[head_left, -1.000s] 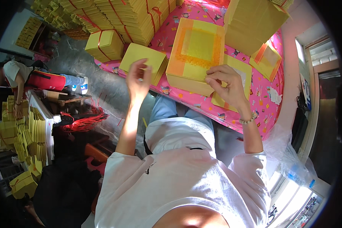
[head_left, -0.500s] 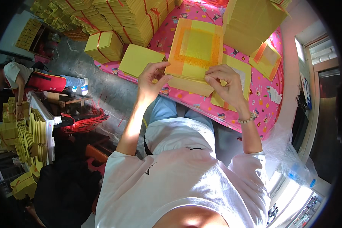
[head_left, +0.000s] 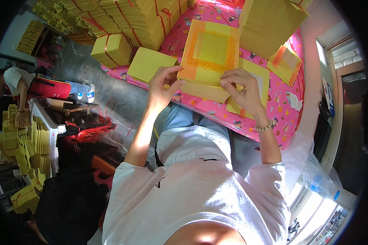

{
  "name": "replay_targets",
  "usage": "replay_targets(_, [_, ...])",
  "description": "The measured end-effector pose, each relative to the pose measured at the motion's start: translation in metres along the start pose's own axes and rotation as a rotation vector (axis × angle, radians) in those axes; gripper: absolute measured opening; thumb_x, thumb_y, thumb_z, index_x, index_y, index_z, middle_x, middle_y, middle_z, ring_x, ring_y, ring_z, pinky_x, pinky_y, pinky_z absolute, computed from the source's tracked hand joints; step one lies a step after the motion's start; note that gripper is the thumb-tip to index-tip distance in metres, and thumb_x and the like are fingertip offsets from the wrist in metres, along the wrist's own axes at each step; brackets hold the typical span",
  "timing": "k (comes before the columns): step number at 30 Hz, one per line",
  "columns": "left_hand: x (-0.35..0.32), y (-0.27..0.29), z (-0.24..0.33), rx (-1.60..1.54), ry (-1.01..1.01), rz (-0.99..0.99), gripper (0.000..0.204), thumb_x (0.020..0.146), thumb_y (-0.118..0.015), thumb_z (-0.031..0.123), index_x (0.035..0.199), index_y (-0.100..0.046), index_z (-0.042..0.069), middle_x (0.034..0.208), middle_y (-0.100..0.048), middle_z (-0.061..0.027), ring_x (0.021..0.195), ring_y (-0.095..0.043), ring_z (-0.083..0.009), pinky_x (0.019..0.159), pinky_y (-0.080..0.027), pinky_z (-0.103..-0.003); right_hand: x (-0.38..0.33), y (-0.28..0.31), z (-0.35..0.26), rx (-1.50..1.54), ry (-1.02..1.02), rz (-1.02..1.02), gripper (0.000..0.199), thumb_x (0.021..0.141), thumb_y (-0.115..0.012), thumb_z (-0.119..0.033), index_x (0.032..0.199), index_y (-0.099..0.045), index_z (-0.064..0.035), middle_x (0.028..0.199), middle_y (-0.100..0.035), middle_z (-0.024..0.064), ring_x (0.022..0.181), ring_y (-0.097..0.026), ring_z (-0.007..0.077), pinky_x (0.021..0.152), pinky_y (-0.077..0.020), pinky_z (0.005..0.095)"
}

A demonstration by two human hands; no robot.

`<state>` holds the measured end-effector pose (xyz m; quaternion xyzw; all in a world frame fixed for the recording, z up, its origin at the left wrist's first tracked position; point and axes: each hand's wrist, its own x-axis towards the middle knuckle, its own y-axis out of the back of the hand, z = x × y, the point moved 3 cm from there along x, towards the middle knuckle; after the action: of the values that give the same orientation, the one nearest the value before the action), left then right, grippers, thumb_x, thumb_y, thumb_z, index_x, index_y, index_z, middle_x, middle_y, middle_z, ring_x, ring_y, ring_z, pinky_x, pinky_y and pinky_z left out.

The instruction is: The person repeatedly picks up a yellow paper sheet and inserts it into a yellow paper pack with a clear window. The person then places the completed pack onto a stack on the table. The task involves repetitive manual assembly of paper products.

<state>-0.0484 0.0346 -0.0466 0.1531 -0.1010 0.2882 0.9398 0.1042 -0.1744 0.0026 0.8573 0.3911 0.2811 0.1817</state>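
Note:
A stack of yellow paper sheets [head_left: 210, 73], with an orange frame around a yellow middle on its top, lies in front of me on a pink patterned tablecloth. My left hand [head_left: 165, 83] is at the stack's near left corner, thumb and forefinger bent around the sheet edge. At the near right corner, my right hand [head_left: 243, 85] pinches the edge between thumb and fingers; a beaded bracelet circles that wrist. How many sheets each hand grips is too small to tell. Beneath the sheets shows the side of a thicker yellow block [head_left: 204, 91].
A plain yellow stack [head_left: 151, 65] sits to the left, with red-tied bundles [head_left: 110, 50] behind. More yellow paper [head_left: 251, 67] lies under my right hand, and a tall yellow stack [head_left: 270, 28] stands beyond. At far left, a seated person [head_left: 18, 81] handles yellow paper.
Both hands stay at the same corners of the stack, with hardly any movement. The seated person's hand shifts slightly.

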Motion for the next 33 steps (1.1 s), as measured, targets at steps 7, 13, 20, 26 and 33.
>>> replay_targets(7, [-0.001,0.000,0.003,0.015,0.034,-0.026,0.041,0.080,-0.071,-0.006,0.119,-0.061,0.001,0.107,-0.061,-0.0047,0.073,-0.055,-0.0071,0.068,-0.048,-0.021,0.001,0.000,0.000,-0.015,0.035,-0.002,0.004,0.082,-0.070,-0.004,0.083,-0.071,0.0003,0.090,-0.069,0.0100,0.082,-0.062,0.0188,0.070,-0.0481,0.0294])
replay_targets(13, [0.000,0.001,0.002,0.001,0.010,-0.016,0.039,0.079,-0.073,-0.001,0.117,-0.063,0.002,0.099,-0.060,-0.0056,0.073,-0.060,-0.0095,0.067,-0.051,-0.023,0.001,0.000,-0.001,0.001,-0.017,0.015,0.006,0.079,-0.070,-0.006,0.082,-0.071,-0.0007,0.087,-0.069,0.0091,0.086,-0.064,0.0223,0.076,-0.0506,0.0323])
replay_targets(20, [0.000,0.002,0.004,0.033,0.035,-0.041,0.040,0.079,-0.074,-0.002,0.117,-0.063,0.001,0.104,-0.060,-0.0040,0.076,-0.057,-0.0077,0.068,-0.048,-0.021,0.001,-0.002,-0.001,0.015,-0.056,0.029,0.006,0.080,-0.070,-0.006,0.081,-0.070,-0.0005,0.086,-0.069,0.0083,0.084,-0.064,0.0213,0.073,-0.0510,0.0312])
replay_targets(26, [0.009,0.001,0.039,0.442,-0.242,0.028,0.039,0.071,-0.082,0.018,0.106,-0.068,0.007,0.099,-0.061,-0.0067,0.085,-0.060,-0.0207,0.078,-0.050,-0.034,0.002,-0.001,-0.001,0.001,-0.058,0.020,0.007,0.082,-0.070,-0.008,0.081,-0.068,-0.0005,0.084,-0.068,0.0081,0.083,-0.063,0.0208,0.072,-0.0509,0.0308])
replay_targets(33, [0.029,-0.018,0.050,0.556,-0.383,-0.268,0.025,0.080,-0.073,0.015,0.103,-0.068,0.005,0.096,-0.067,-0.0102,0.091,-0.061,-0.0270,0.085,-0.047,-0.039,0.002,0.004,-0.002,0.064,-0.047,0.027,0.013,0.081,-0.073,-0.012,0.086,-0.068,-0.0011,0.087,-0.067,0.0072,0.083,-0.063,0.0201,0.075,-0.0500,0.0300])
